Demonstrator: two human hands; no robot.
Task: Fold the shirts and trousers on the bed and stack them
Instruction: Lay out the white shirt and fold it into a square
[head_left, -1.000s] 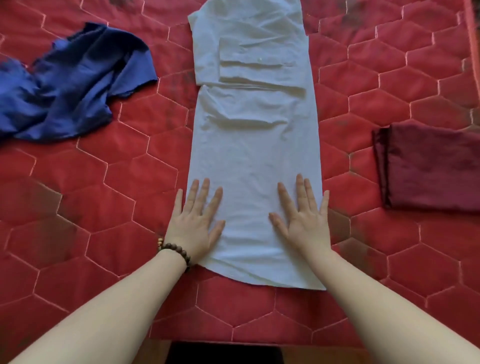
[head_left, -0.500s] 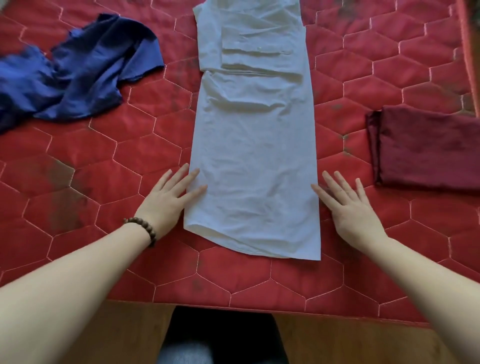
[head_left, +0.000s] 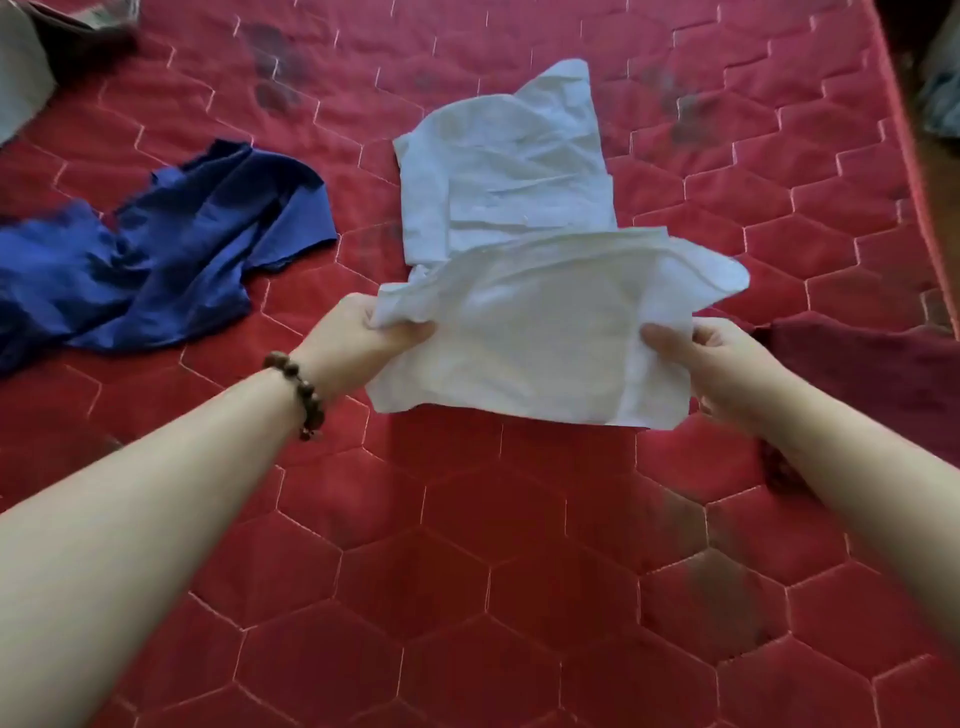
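A home bedroom: red quilted mattress (head_left: 467, 597), strewn clothes such as a blue garment (head_left: 171, 260).

left hand (head_left: 358, 338), right hand (head_left: 711, 364) grip white shirt (head_left: 530, 332) hem | raised, seemingly folding

shirt (head_left: 524, 332) between two garments, on bed (head_left: 467, 597)

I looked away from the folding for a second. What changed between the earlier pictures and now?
Both hands left the bed and took hold of the white shirt's near end, left hand and right hand at its corners, lifting it up and away toward the collar. The blue garment is still crumpled on the left, the dark red one still on the right.
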